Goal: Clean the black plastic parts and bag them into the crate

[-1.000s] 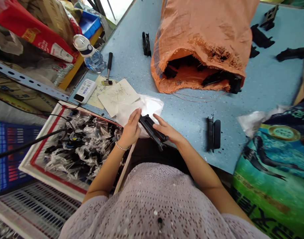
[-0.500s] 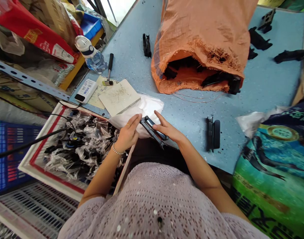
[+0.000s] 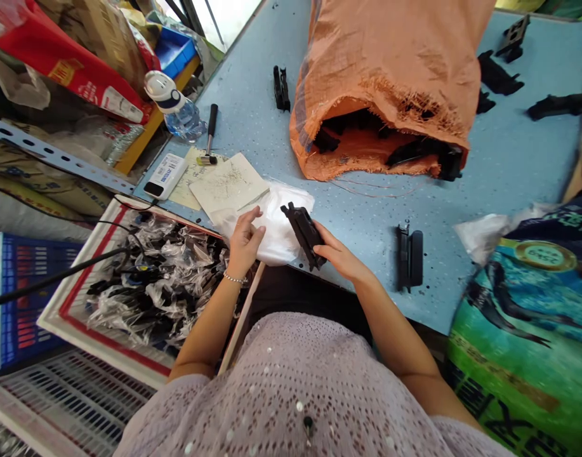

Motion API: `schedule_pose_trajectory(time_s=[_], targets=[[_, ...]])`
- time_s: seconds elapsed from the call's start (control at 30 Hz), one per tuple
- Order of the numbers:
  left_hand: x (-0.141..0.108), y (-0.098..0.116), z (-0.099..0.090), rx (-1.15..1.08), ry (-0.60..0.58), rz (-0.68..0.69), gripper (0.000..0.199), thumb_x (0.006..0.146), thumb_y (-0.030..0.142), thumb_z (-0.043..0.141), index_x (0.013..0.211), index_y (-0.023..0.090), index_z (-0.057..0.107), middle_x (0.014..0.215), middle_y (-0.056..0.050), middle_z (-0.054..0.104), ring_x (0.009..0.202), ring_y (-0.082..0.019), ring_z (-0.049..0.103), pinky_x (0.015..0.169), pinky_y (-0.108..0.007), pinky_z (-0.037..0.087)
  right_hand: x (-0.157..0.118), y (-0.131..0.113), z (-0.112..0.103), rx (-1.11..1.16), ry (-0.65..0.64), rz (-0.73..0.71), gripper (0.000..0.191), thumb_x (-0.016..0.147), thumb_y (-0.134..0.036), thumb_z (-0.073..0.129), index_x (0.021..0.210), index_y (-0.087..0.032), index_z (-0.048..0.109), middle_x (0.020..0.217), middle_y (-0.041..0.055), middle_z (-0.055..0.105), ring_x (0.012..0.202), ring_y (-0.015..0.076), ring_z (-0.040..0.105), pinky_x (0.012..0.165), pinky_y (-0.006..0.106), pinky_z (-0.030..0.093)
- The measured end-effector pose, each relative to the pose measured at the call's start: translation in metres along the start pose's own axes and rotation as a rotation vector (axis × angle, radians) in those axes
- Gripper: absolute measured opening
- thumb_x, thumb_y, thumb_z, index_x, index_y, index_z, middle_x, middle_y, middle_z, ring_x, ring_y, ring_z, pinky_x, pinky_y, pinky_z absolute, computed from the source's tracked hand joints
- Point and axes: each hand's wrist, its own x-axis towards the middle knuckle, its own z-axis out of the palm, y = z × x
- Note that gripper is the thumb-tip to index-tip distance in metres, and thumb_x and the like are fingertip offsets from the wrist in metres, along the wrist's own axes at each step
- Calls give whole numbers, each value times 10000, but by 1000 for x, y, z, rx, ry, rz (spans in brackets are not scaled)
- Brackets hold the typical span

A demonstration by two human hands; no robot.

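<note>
My right hand [image 3: 336, 252] grips a long black plastic part [image 3: 304, 233] by its right side, tilted above the edge of the bench. Beside it, my left hand [image 3: 245, 240] has its fingers apart and holds nothing. That hand is over the left side of a stack of thin white plastic bags [image 3: 284, 222]; whether it touches them I cannot tell. A similar black part [image 3: 409, 259] lies on the blue bench to the right of my right hand.
An orange woven sack [image 3: 390, 63] spills black parts at the back. A hammer [image 3: 211, 130], a beige block [image 3: 228, 184] and a water bottle [image 3: 179, 111] are at left. Below stands a white crate [image 3: 76, 285] of bagged parts. A green sack [image 3: 523, 355] flanks the right.
The black part has been turned over and now sits in my right hand alone. My left hand has come away from it, and its fingers have spread.
</note>
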Motion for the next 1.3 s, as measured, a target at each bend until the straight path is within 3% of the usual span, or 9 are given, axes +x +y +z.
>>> schedule_pose_trajectory(time_s=[0.13, 0.23, 0.33, 0.5, 0.63, 0.77, 0.87, 1.07, 1.3], targets=[[11, 10, 6, -248, -11, -72, 496, 926, 282, 606, 1420, 329, 587, 1350, -81, 616, 578, -54, 432, 536, -221, 422, -7, 3, -10, 222, -68, 16, 608, 765, -366, 804, 1337, -252, 636, 1309, 74, 675, 1166, 258, 653, 1029, 427, 533], [20, 23, 9, -433, -183, -124, 577, 861, 238, 671, 1426, 321, 592, 1380, -99, 622, 554, -38, 396, 498, -212, 369, -2, 5, -12, 544, -207, 73, 575, 723, -441, 825, 1238, -237, 672, 1003, 39, 735, 809, 202, 715, 766, 376, 625], [28, 34, 16, -539, -367, -154, 597, 807, 241, 724, 1394, 259, 618, 1347, -127, 650, 552, -41, 417, 471, -209, 338, 8, 8, -9, 726, -296, 90, 506, 718, -438, 833, 1149, -212, 693, 907, 20, 730, 726, 169, 701, 706, 332, 637], [34, 38, 16, -125, -315, -3, 357, 857, 166, 564, 1184, 209, 701, 1246, -103, 683, 735, -126, 624, 631, -255, 517, 8, 13, -16, 747, -210, 75, 383, 749, -430, 830, 1019, -176, 735, 871, 27, 731, 682, 152, 690, 668, 306, 641], [36, 36, 13, 472, -355, 147, 404, 852, 76, 459, 1107, 224, 735, 1342, -85, 647, 1103, -226, 674, 937, -371, 570, -3, 11, -30, 568, -173, 46, 444, 791, -417, 802, 1186, -223, 735, 1028, 45, 735, 807, 173, 704, 779, 359, 641], [40, 36, 20, 535, -266, 180, 553, 849, 59, 449, 1367, 178, 606, 1442, -130, 585, 1299, -259, 597, 1072, -400, 530, -9, 1, -36, 85, -84, -119, 450, 847, -374, 767, 1286, -295, 712, 1455, 54, 592, 1335, 265, 555, 1182, 487, 411], [35, 38, 33, 565, -318, 215, 634, 863, 70, 449, 1487, 174, 492, 1545, -158, 495, 1280, -280, 614, 992, -395, 577, -9, 0, -28, -157, 49, -178, 396, 846, -376, 764, 1231, -290, 732, 1474, 62, 573, 1434, 296, 448, 1263, 534, 251], [-7, 35, 67, 471, -528, 506, 768, 916, 58, 383, 1628, 306, 235, 1626, -129, 414, 963, -226, 740, 809, -384, 639, 5, 22, 4, 476, 279, 98, 601, 775, -422, 790, 1342, -356, 602, 1375, 13, 637, 1213, 252, 614, 1031, 461, 532], [-5, 43, 40, 191, -497, 551, 720, 926, 118, 449, 1602, 312, 296, 1521, -118, 498, 1359, -253, 561, 1067, -460, 565, 1, 9, 43, 699, 348, 52, 367, 804, -423, 775, 1144, -319, 686, 1205, -3, 706, 1185, 210, 621, 1026, 394, 522]])
